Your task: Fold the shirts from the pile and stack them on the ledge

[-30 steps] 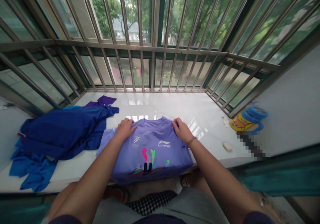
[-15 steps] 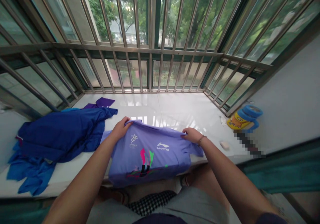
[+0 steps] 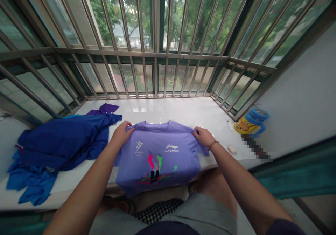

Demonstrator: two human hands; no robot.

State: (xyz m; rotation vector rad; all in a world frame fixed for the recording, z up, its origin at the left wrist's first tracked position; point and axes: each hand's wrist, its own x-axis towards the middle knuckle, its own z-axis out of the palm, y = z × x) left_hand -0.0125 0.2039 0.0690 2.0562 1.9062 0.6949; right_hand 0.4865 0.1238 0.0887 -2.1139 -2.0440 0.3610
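A lavender T-shirt point(image 3: 160, 158) with a printed front lies spread over the white sill, its lower part hanging past the front edge. My left hand point(image 3: 123, 133) pinches the shirt at its left shoulder, fingers closed on the cloth. At the opposite shoulder my right hand point(image 3: 203, 137) grips the fabric the same way. Between the hands the round collar shows, drawn fairly straight. Both sleeves hang outward below my hands, the left one partly hidden behind my forearm.
Dark blue clothing point(image 3: 65, 140) is heaped at the left, with brighter blue cloth point(image 3: 39, 182) under it and a purple piece point(image 3: 109, 108) behind. On the right stand a blue and yellow jug point(image 3: 252, 122) and a small pale block point(image 3: 232, 149). Metal bars point(image 3: 154, 56) enclose the sill point(image 3: 189, 107).
The shirt's upper edge has been pulled flatter and the collar now shows clearly. My left hand has shifted slightly down and left, my right hand slightly up.
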